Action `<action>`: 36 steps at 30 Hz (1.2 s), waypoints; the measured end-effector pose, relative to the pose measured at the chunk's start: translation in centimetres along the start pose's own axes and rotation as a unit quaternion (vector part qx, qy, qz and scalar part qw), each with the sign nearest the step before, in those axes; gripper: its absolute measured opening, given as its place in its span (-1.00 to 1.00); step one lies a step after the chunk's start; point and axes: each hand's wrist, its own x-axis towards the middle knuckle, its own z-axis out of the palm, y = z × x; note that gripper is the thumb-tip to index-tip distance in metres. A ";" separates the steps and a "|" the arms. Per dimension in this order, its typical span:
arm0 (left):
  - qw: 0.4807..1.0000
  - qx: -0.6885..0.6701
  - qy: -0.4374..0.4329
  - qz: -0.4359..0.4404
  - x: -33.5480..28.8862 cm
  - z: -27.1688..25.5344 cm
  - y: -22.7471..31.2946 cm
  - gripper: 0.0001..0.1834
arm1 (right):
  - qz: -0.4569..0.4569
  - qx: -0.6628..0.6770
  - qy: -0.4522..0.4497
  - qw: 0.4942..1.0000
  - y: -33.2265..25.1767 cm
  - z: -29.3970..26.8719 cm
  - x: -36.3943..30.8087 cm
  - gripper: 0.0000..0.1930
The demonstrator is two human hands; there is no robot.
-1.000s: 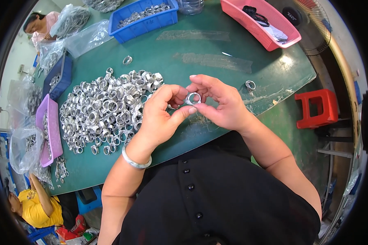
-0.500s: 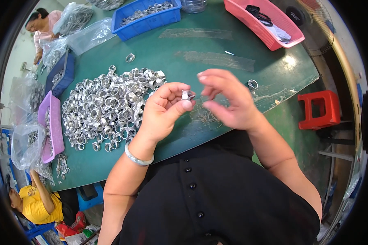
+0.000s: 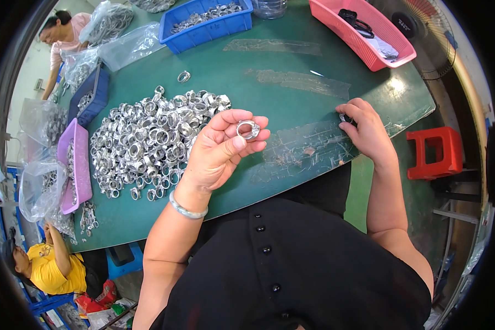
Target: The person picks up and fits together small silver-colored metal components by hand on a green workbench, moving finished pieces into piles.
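Note:
My left hand [image 3: 217, 146] is raised above the table, pinching a silver metal ring [image 3: 248, 130] between thumb and fingers; its round opening faces up. Farther right, my right hand [image 3: 366, 129] is down at the tabletop, thumb and fingertips closed around another metal ring [image 3: 344, 117], which they partly cover. To the left of my left hand spreads a large heap of similar silver rings [image 3: 148, 143]. One single ring [image 3: 184, 76] lies apart behind the heap.
Green table [image 3: 203, 220] with tape strips. Around it are a blue bin [image 3: 206, 36], a dark blue bin [image 3: 93, 99], a purple tray [image 3: 81, 170], clear bags [image 3: 129, 47] and a pink basket [image 3: 363, 41]. A red stool [image 3: 435, 153] stands right. Two co-workers sit left.
My right hand has moved right, away from my left hand, onto the loose ring on the table. My left hand has turned the ring so its opening shows.

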 end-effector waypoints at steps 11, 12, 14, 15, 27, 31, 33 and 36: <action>0.999 0.039 0.005 0.005 -0.2 0.3 0.2 -0.61 | -0.024 0.107 0.010 0.994 -1.0 0.4 0.7 -0.68; 0.999 0.039 0.005 0.005 -0.3 0.3 0.2 -0.61 | -0.024 0.107 0.009 0.994 -1.3 0.4 0.7 -0.68; 0.999 0.033 0.006 0.001 -0.3 0.3 0.3 -0.61 | 0.010 0.232 -0.035 0.972 -1.9 0.4 0.7 -0.66; 0.999 0.033 0.006 0.001 -0.3 0.2 0.3 -0.61 | 0.010 0.232 -0.035 0.972 -2.1 0.7 0.8 -0.66; 0.977 0.130 0.146 -0.083 -0.4 1.5 0.0 -0.72 | -0.042 0.670 -0.062 0.739 -7.3 4.4 1.9 -0.51; 0.963 0.215 0.132 -0.092 -0.4 2.9 -0.2 -0.81 | -0.110 0.569 -0.029 0.814 -8.3 5.2 2.2 -0.43; 0.961 0.216 0.144 -0.096 -0.4 3.0 -0.1 -0.75 | -0.160 0.473 -0.004 0.866 -8.7 5.3 2.2 -0.44; 0.963 0.210 0.134 -0.101 -0.5 2.5 -0.2 -0.77 | -0.173 0.462 0.006 0.870 -9.0 5.5 2.4 -0.44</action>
